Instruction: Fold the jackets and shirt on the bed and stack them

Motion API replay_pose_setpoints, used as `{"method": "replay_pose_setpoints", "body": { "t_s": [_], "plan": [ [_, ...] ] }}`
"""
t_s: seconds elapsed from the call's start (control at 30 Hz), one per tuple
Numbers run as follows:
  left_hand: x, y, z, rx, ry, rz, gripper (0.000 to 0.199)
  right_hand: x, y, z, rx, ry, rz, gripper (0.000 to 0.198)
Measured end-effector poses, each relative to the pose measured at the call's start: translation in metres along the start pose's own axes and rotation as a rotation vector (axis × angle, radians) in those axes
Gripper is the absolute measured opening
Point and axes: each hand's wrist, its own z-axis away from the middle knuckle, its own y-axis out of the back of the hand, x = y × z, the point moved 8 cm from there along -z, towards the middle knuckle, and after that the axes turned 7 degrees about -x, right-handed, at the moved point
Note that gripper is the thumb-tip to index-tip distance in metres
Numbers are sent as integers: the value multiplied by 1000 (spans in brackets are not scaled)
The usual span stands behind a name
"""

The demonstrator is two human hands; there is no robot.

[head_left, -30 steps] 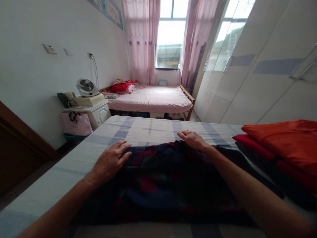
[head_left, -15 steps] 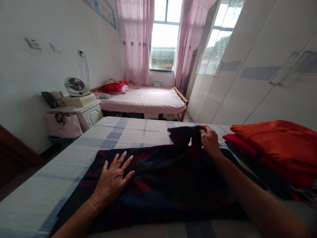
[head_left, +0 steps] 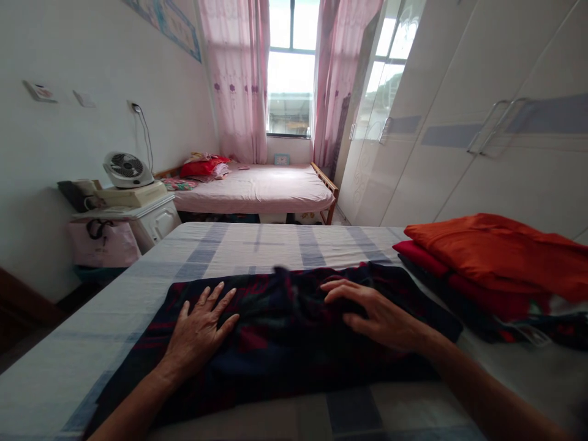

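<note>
A dark garment (head_left: 275, 355) with navy, green and red patches lies folded across the near bed. Spread flat on its left part is my left hand (head_left: 202, 331), fingers apart. My right hand (head_left: 367, 309) is over the right half, fingers bent and parted, with nothing gripped between them. Just left of its fingertips a bunched, motion-blurred piece of the cloth (head_left: 294, 294) lies on top of the garment. I cannot tell which part of the garment this piece is.
A stack of folded clothes, topped by an orange garment (head_left: 491, 245), sits on the bed's right side. The near bed has a white and blue checked sheet (head_left: 133, 306). Beyond are a pink-covered bed (head_left: 257, 187), a fan (head_left: 128, 169) on a cabinet and a white wardrobe (head_left: 441, 165).
My right hand has come down and nearer, letting go of the raised dark cloth piece, which now lies on the garment. My left hand stays flat. The view has turned slightly right.
</note>
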Motion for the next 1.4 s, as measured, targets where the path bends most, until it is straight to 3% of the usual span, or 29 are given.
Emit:
{"method": "replay_pose_setpoints", "body": {
  "t_s": [0.07, 0.17, 0.23, 0.3, 0.4, 0.47, 0.53, 0.67, 0.83, 0.97, 1.07, 1.2, 1.3, 1.4],
  "plan": [
    [-2, 1, 1, -5, 2, 14, 56, 10, -2, 16, 22, -9, 31, 47],
    [-3, 7, -1, -21, -72, 50, 50, 53, 25, 33, 264, -122, 156, 46],
    [-5, 18, -8, 1, -127, 98, 48, 84, 46, 36, 351, -208, 276, 46],
    [-9, 31, -20, 57, -143, 153, 52, 110, 58, 28, 326, -250, 406, 51],
    [-10, 38, -39, 116, -183, 182, 56, 139, 61, 8, 185, -280, 568, 65],
    [-9, 26, -49, 83, -217, 171, 55, 157, 58, 0, 105, -322, 639, 62],
    [-14, 6, -56, 19, -194, 149, 54, 173, 57, 0, 87, -377, 686, 45],
    [-30, -19, -58, -9, -111, 101, 53, 198, 64, 15, 210, -521, 719, 32],
    [-35, -18, -57, 22, -91, 110, 53, 202, 67, 26, 259, -549, 690, 39],
    [-24, 7, -51, 126, -80, 208, 55, 175, 64, 31, 319, -315, 586, 63],
    [6, 35, -41, 194, -77, 355, 56, 161, 54, 35, 332, -157, 490, 59],
    [69, 42, -33, -41, -112, 520, 53, 165, 45, 39, 358, -116, 409, 42],
    [102, 47, -25, -182, -178, 621, 34, 168, 48, 42, 406, -116, 360, 28],
    [100, 75, -10, -89, -179, 859, 22, 166, 56, 45, 436, -126, 293, 19]
  ]
}}
